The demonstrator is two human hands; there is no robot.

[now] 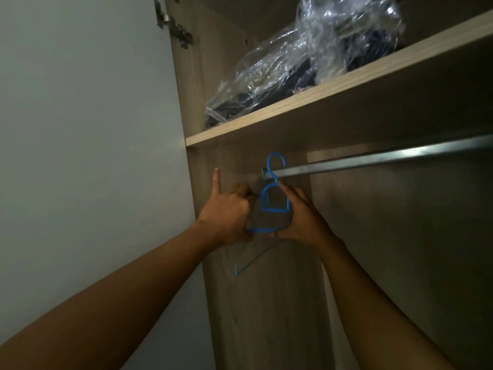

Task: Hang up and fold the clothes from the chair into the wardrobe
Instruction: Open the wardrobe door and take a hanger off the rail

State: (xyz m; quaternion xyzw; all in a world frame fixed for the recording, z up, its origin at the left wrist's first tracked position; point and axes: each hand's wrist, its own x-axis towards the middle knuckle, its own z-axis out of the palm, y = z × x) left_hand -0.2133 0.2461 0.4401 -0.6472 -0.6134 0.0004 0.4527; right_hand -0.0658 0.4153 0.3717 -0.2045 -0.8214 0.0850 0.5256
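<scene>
Door (80,129), pale and swung open, fills the left, its hinge (181,36) fixed to the wardrobe (208,89) side wall. Left hand (226,214) grips the left side of a blue hanger (274,210) with curled fingers, the index finger pointing straight up against the wall. The hanger's hook sits over the left end of the rail (373,158). A thin teal wire hanger (256,259) shows just below the hands. Right hand (301,217) holds the blue hanger's right side, fingers laid along its loop, thumb under the lower bar. Above, a clear bag (280,70) of dark items lies on the shelf (293,108).
</scene>
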